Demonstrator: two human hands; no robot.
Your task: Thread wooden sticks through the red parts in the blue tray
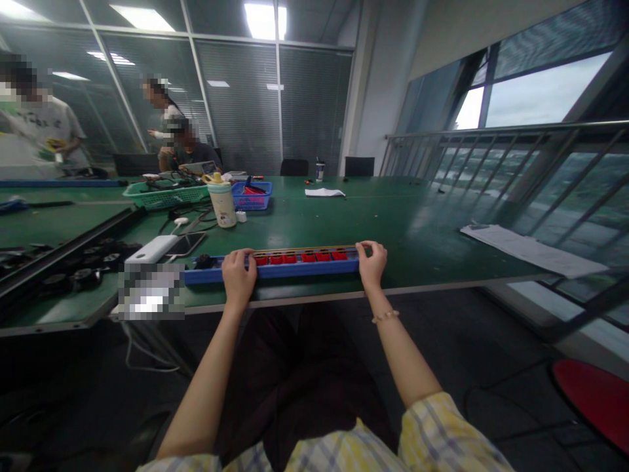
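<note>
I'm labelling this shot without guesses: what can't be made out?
In the head view:
- Part of the blue tray behind the left hand: covered by it.
- Fine detail on the red pieces: too small, blurred.
- Any print on the papers: blurred.
- Rest of the red seat: cut off by the right edge.

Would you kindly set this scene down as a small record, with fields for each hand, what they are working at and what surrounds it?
Left hand: at the blue tray, toward its left part; exact grip unclear
Right hand: at the tray's right end; exact grip unclear
Tray contents: red parts in a row between the hands; a black part left of the left hand
Surface: green table
Beyond the tray: cup with yellow lid, blue basket
Far right: papers
</note>
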